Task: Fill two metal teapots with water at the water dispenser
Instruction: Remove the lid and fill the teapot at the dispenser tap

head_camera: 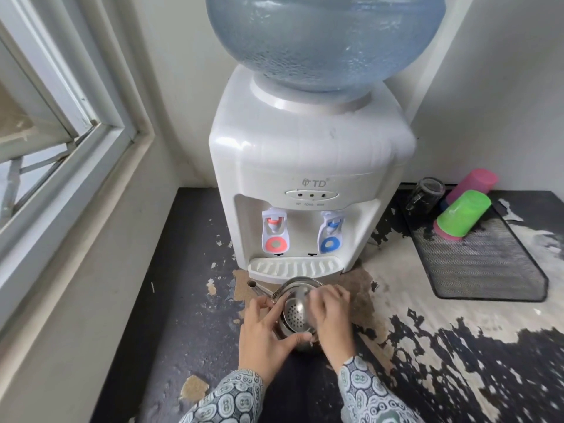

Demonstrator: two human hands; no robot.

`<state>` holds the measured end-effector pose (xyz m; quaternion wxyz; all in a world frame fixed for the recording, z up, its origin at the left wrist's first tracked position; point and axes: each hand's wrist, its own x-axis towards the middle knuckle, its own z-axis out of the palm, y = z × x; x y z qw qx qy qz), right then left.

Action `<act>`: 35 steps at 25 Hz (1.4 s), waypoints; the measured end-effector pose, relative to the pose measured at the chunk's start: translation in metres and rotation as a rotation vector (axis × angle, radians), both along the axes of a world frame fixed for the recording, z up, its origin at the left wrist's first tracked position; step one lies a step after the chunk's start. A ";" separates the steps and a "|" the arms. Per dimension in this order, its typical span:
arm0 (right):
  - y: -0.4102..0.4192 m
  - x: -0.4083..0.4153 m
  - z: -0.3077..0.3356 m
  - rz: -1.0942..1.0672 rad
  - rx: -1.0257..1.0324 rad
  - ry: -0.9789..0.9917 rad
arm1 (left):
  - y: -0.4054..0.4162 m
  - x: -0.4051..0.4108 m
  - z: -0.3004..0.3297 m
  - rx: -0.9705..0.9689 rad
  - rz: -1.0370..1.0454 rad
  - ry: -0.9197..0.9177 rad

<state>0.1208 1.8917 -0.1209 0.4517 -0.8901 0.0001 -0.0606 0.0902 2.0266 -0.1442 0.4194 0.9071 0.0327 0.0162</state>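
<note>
A metal teapot (297, 315) is seen standing on the worn, peeling worktop (189, 315), just in front of the drip tray (294, 267) of a white water dispenser (305, 166). It is held between the two hands. The left hand (262, 334) is placed against the pot's left side, with the thumb curled round the near wall and the fingers laid along the rim. The right hand (331, 315) is set over the right side of the rim, its fingers bent down onto the edge, slightly blurred. Both grips are closed on the pot; neither hand is open. Between the two hands the pot's mouth is left uncovered, and a perforated strainer (297, 317) is visible inside it. The spout (258, 288) is pointed away to the left, clear of the left hand. The handle arches across the far side, near the tray.

The pot is not placed under either tap: the red tap (274, 230) and the blue tap (329, 232) are set higher up and further back. A large blue water bottle (323, 41) is mounted on top of the dispenser. To the right, a black mesh tray (488, 264) is laid on the worktop, carrying a green cup (462, 213), a pink cup (471, 184) and a dark glass (425, 192). Patterned sleeves (232, 398) are worn on both arms.
</note>
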 end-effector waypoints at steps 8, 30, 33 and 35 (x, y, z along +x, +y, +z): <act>-0.051 0.003 0.003 -0.295 0.520 0.063 | -0.001 -0.003 -0.005 -0.109 -0.013 0.009; -0.032 0.025 0.004 0.208 0.218 0.392 | 0.012 0.004 0.011 -0.251 -0.139 0.082; -0.038 0.019 0.009 0.192 0.242 0.627 | 0.027 0.013 0.018 -0.233 -0.154 0.041; -0.041 0.009 0.012 0.204 0.354 0.823 | 0.031 0.012 0.016 -0.251 0.004 -0.017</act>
